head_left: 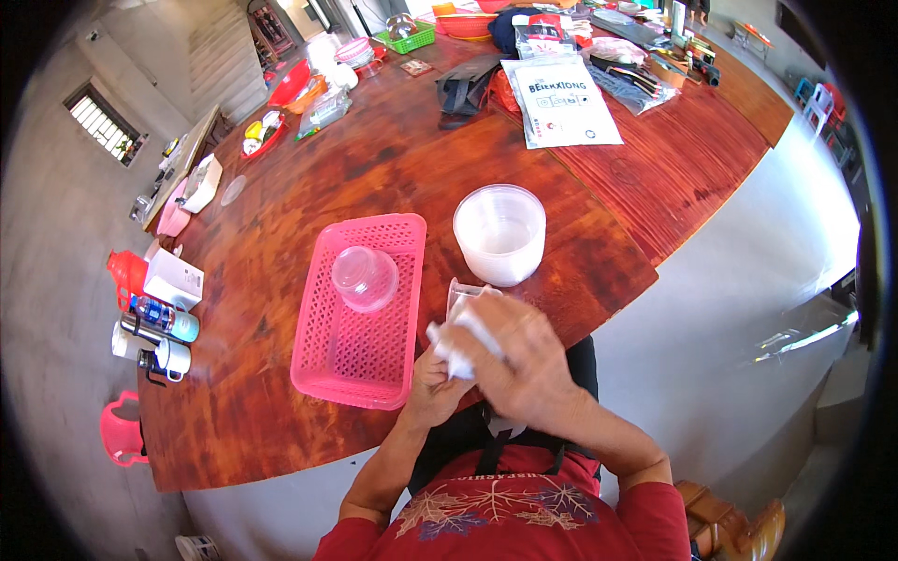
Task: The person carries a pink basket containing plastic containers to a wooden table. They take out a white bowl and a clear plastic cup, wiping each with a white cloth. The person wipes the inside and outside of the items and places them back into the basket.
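Both of my hands meet in front of my body at the table's near edge. My right hand [524,351], blurred by motion, is closed around a crumpled white cloth [465,344]. Below it, my left hand [432,391] is closed around what looks like a clear plastic cup [460,292], whose top end shows past the right hand; the cloth and right hand hide most of the grip. Just beyond stands a translucent round plastic tub [500,234]. To the left lies a pink perforated basket [351,365] with a small clear plastic container [365,279] in it.
The brown wooden table [253,374] bears bottles and mugs [168,323] and a white box [174,279] at its left edge. Farther back are a white plastic bag [561,103], a green basket [409,37] and red bowls [290,82]. A wooden chair [734,524] stands at lower right.
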`<state>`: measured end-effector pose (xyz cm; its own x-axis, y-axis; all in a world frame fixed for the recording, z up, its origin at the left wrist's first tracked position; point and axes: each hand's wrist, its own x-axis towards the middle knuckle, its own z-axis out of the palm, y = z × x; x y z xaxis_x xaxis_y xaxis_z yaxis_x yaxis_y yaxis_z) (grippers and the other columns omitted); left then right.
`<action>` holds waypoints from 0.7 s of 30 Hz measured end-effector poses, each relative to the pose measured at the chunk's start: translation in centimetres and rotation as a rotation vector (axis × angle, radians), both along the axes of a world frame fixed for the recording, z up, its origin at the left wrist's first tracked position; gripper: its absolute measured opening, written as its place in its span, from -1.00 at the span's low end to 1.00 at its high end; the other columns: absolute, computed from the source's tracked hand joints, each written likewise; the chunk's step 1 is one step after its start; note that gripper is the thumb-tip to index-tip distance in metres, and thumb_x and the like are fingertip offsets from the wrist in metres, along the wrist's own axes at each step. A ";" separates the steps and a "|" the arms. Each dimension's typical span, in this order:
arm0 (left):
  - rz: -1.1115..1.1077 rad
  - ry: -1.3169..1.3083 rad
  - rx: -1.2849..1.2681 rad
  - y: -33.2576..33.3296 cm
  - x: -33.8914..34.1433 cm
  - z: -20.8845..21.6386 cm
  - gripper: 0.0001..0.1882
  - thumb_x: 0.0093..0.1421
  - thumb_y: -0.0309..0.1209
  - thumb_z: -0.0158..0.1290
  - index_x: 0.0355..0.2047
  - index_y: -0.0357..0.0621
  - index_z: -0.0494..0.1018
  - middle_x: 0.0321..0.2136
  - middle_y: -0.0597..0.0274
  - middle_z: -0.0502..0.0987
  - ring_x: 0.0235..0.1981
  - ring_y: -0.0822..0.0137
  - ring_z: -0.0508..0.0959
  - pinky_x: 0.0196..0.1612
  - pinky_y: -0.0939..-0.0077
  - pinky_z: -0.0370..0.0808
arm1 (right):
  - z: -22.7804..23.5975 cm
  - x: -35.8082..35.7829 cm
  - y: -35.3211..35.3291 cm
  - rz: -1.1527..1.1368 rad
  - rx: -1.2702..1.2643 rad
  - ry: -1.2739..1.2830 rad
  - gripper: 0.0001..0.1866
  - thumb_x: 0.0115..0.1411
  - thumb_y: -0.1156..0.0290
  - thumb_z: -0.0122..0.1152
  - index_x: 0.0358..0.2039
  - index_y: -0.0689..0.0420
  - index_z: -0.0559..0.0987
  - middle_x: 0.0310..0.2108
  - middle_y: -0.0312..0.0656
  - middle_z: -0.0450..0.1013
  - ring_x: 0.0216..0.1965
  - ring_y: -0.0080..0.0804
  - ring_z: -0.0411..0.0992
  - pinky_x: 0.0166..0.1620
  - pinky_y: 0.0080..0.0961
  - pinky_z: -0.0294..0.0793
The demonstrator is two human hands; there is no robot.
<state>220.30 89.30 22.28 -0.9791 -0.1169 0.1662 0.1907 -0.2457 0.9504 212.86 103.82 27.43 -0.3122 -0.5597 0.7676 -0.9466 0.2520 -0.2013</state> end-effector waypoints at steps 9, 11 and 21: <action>0.164 0.149 0.272 0.9 -1.1 0.5 -0.81 0.17 -0.53 0.09 -0.25 -0.15 0.30 -0.19 0.24 0.45 -0.15 0.44 0.47 -0.06 0.45 0.46 | -0.3 -0.1 -0.6 0.047 -0.314 -0.282 -0.63 -0.05 0.57 0.20 -0.14 0.17 0.57 0.00 0.08 0.35 0.06 0.06 0.33 0.07 -0.11 0.36; 0.118 0.075 0.248 0.3 -1.2 0.1 -0.77 0.15 -0.43 0.14 -0.25 -0.13 0.31 -0.22 0.26 0.46 -0.19 0.47 0.47 -0.11 0.50 0.46 | -1.6 1.6 -0.7 0.042 -0.228 -0.120 -0.68 -0.03 0.49 0.20 -0.19 0.11 0.60 0.06 0.01 0.34 0.11 -0.02 0.30 0.10 -0.13 0.34; -0.240 0.182 -0.143 0.0 1.0 0.9 -0.80 0.14 -0.72 0.04 -0.22 -0.30 0.43 0.06 -0.04 0.38 0.07 0.24 0.41 0.05 0.40 0.40 | 0.2 -4.0 0.7 0.368 -0.214 -0.697 -0.65 0.16 0.53 0.01 -0.01 0.20 0.46 -0.16 -0.05 0.45 -0.16 -0.21 0.44 -0.03 -0.37 0.42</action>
<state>221.35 89.28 23.18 -0.9288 0.1502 0.3387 0.3131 -0.1707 0.9342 208.84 104.49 27.63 -0.5822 -0.5825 0.5673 -0.6012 -0.1613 -0.7827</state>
